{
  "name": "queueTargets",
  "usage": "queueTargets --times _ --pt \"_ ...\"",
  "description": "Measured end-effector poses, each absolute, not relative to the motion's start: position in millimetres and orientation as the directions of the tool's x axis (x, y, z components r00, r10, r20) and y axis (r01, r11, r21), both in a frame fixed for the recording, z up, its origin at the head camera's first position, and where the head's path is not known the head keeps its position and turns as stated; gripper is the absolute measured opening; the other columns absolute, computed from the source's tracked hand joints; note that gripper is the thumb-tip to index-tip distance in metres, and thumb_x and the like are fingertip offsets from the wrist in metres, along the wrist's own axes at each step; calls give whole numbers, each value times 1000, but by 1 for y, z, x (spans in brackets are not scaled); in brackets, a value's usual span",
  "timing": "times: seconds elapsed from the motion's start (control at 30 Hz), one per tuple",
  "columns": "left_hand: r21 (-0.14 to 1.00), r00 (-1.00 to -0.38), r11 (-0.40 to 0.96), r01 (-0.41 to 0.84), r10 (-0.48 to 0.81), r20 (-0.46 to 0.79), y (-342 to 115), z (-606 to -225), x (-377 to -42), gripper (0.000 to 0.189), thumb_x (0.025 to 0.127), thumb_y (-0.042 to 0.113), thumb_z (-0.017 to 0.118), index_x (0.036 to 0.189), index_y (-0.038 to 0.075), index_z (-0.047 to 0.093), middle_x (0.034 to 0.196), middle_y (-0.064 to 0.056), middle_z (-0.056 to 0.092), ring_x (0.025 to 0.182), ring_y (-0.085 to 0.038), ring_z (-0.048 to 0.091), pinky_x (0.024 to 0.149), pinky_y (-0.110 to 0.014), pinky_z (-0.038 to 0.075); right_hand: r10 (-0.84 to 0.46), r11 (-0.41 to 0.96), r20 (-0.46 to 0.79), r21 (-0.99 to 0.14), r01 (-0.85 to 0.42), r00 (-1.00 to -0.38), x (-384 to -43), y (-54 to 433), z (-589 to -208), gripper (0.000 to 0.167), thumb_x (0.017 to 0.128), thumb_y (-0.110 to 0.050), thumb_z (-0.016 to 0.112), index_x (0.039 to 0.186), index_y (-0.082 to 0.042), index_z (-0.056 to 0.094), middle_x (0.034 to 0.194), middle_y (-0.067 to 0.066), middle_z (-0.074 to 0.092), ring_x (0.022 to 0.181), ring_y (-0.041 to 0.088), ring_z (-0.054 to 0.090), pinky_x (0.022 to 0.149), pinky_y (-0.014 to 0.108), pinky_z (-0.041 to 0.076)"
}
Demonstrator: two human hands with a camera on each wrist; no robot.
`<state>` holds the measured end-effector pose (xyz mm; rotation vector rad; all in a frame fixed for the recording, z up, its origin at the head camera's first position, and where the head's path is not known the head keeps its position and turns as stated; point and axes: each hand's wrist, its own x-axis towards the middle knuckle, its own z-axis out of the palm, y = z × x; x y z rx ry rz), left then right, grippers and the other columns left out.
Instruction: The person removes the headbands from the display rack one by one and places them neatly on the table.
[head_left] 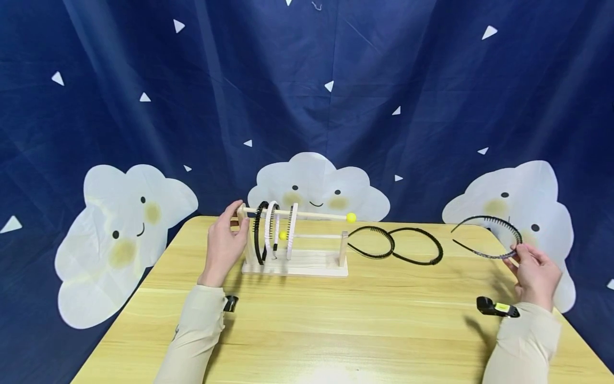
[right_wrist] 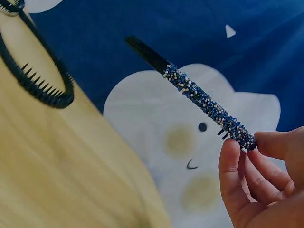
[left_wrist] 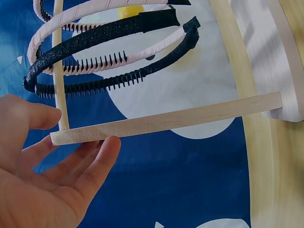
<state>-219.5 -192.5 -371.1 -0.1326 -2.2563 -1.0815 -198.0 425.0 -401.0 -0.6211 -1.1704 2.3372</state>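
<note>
Curtain (head_left: pixel 331 64): dark blue, white clouds and triangles, hanging behind the table (head_left: pixel 364 330). Table: pale wood grain.

Rack (head_left: pixel 307 261): wooden, near the table's far edge, left of centre. Base, left post (left_wrist: pixel 175 118), right post (head_left: pixel 343 249); upper rod (head_left: pixel 321 216) runs rightward from the left post, lower rod (head_left: pixel 316 236) leftward from the right post.

Beige sleeves (head_left: pixel 192 325) enter from the near edge. Left hand (head_left: pixel 225 245): thumb and fingers clamped on the top of the left post, thumb tip beside the root of the upper rod. Right hand (head_left: pixel 536 272): thumb and fingers pinching the beaded headband (right_wrist: pixel 204 102).

Beaded headband: raised in the air by the table's far right corner; blue and silver beads, bare black end, open ends toward the rack. Two toothed black headbands (head_left: pixel 437 256) lie along the far edge, right of the rack, touching each other. On the upper rod hang one black headband (head_left: pixel 257 232), closest to the left post, then two pale headbands (head_left: pixel 292 232).

Wrist cameras (head_left: pixel 496 308): one per wrist, black. Yellow balls (head_left: pixel 352 217): one at the free end of each rod.
</note>
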Motion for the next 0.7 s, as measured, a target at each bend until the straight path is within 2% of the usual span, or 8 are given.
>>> queueTargets --times 0.5,0.7 --pt "674 -801 655 342 -171 573 -192 -371 -219 44 98 11 66 142 7 59 122 -20 70 98 -36 72 74 -48 63 550 -563 -336 -825 -42 -764 -205 438 -434 23 99 -2 63 81 -13 74 72 -2 70 61 8 68 52 23 59" --pt "674 -798 652 347 -172 577 -192 -371 -219 45 98 10 67 141 7 59 121 -20 70 97 -36 72 73 -48 63 545 -554 -349 -833 -15 -762 -205 438 -439 23 99 -5 63 81 -15 73 71 -1 70 59 10 67 53 23 59"
